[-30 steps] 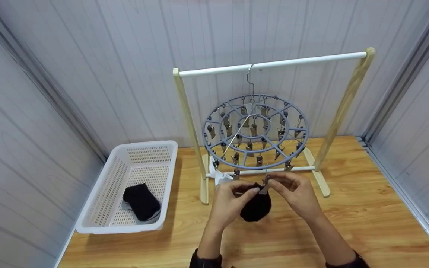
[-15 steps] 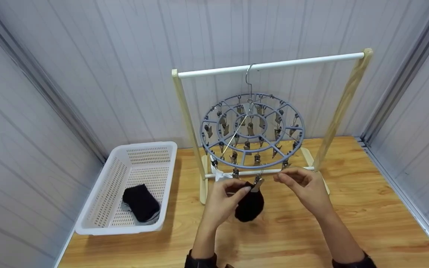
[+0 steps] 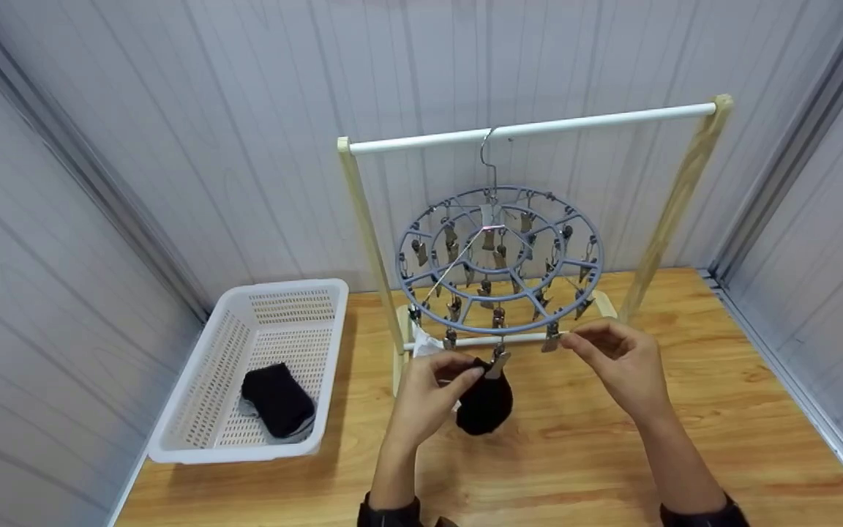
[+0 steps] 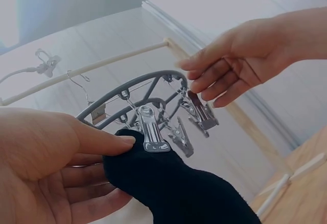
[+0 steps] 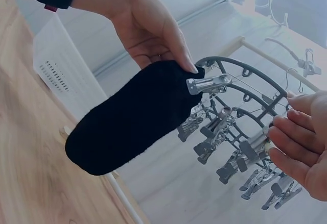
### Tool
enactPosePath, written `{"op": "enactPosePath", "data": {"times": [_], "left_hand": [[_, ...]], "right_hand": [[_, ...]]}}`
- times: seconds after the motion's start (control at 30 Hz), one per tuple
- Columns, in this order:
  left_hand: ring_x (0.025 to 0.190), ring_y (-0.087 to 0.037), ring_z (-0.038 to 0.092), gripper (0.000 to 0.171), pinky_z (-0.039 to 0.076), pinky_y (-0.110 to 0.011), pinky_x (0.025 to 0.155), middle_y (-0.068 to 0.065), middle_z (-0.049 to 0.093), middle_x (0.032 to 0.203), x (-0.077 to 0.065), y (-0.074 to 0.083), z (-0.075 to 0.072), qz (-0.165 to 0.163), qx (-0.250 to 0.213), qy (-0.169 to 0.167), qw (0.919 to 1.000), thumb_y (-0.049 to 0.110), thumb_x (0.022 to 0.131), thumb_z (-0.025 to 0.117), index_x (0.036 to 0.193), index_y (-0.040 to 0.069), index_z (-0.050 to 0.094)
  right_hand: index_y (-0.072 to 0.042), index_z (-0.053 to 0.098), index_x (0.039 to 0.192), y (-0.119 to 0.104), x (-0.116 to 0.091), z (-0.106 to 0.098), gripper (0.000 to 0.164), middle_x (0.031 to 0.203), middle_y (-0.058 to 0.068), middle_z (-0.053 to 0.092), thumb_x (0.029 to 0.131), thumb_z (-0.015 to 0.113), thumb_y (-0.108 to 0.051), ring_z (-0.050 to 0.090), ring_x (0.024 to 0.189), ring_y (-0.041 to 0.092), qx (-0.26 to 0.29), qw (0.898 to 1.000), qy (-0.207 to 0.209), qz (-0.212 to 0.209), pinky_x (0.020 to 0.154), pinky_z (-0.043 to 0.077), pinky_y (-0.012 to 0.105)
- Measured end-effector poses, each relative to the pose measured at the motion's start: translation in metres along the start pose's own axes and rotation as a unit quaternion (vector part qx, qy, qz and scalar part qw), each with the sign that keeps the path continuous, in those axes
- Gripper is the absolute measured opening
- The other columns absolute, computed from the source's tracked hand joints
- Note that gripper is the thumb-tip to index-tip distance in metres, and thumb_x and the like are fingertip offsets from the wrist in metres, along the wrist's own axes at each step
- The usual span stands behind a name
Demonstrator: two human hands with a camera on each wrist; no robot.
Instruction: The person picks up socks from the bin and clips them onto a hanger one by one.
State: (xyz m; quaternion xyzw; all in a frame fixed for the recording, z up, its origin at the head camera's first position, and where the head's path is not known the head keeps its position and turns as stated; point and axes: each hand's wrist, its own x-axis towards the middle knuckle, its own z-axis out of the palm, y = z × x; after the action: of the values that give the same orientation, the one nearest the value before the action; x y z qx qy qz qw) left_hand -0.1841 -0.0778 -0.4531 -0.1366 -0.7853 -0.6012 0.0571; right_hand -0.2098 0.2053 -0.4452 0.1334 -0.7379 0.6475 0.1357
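A black sock (image 3: 484,407) hangs from a metal clip (image 3: 497,364) at the front of the round grey clip hanger (image 3: 480,331). My left hand (image 3: 423,399) pinches the sock's top edge between thumb and finger, just left of that clip. In the left wrist view the clip's jaws (image 4: 156,146) bite the sock's edge beside my thumb. My right hand (image 3: 623,369) holds no sock. Its fingertips are right at a neighbouring clip (image 3: 552,339) on the hanger's front right, with the fingers loosely bent, as the right wrist view also shows.
The hanger hooks over the white bar (image 3: 538,129) of a wooden-legged rack. Several other clips dangle from its rings, and a white cloth (image 3: 427,344) hangs at its left. A white basket (image 3: 165,432) at left holds a black sock (image 3: 279,397) lying on something grey.
My right hand has let go of the clip at the black sock and moved right to a neighbouring clip. The left hand keeps the sock's edge and has shifted slightly left; the hanger has turned a little.
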Motion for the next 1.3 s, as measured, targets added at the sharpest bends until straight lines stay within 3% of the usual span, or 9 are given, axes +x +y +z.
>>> {"op": "enactPosePath", "data": {"times": [0.13,0.4,0.77,1.1,1.3], "left_hand": [[0.086,-0.018,0.074,0.01,0.061,-0.027,0.076,-0.004,0.078,0.095,-0.001,0.0,-0.002,-0.001,0.004,0.003,1.0,0.014,0.098,0.078,0.103,0.006,0.081],[0.086,-0.017,0.073,0.011,0.061,-0.028,0.075,-0.003,0.078,0.096,-0.002,-0.001,-0.006,0.003,0.027,0.008,0.9996,0.016,0.098,0.079,0.104,0.007,0.081],[0.086,-0.016,0.074,0.012,0.06,-0.026,0.074,-0.001,0.078,0.096,-0.001,0.0,-0.012,-0.009,0.043,0.015,0.9989,0.017,0.098,0.079,0.105,0.008,0.082],[0.087,-0.018,0.074,0.011,0.06,-0.028,0.077,-0.002,0.079,0.095,-0.002,-0.003,-0.016,-0.008,0.033,0.014,0.9993,0.015,0.096,0.08,0.104,0.007,0.082],[0.087,-0.018,0.074,0.015,0.061,-0.03,0.079,-0.004,0.078,0.097,-0.002,-0.005,-0.017,-0.02,0.035,0.005,0.9992,0.014,0.095,0.081,0.108,0.005,0.08]], "right_hand": [[-0.003,0.079,0.101,0.001,0.0,0.002,0.009,0.096,0.014,0.077,0.093,0.081,-0.002,0.075,0.088,0.019,-0.005,1.0,0.01,0.001,0.081,0.061,0.026],[-0.003,0.078,0.108,0.004,0.0,0.008,0.016,0.102,0.012,0.076,0.094,0.082,-0.008,0.075,0.092,0.02,-0.004,1.0,-0.011,-0.004,0.083,0.062,0.028],[0.003,0.069,0.132,0.01,0.0,0.023,0.04,0.124,0.019,0.073,0.094,0.079,-0.001,0.073,0.111,0.015,0.028,0.997,-0.056,0.034,0.094,0.059,0.03],[0.003,0.072,0.128,0.013,-0.001,0.027,0.031,0.122,0.021,0.074,0.097,0.074,0.001,0.077,0.104,0.022,0.061,0.995,-0.075,0.023,0.091,0.06,0.035],[0.008,0.07,0.127,0.012,-0.001,0.025,0.031,0.118,0.03,0.073,0.097,0.073,0.004,0.078,0.099,0.026,0.089,0.992,-0.086,0.023,0.09,0.061,0.04]]}}
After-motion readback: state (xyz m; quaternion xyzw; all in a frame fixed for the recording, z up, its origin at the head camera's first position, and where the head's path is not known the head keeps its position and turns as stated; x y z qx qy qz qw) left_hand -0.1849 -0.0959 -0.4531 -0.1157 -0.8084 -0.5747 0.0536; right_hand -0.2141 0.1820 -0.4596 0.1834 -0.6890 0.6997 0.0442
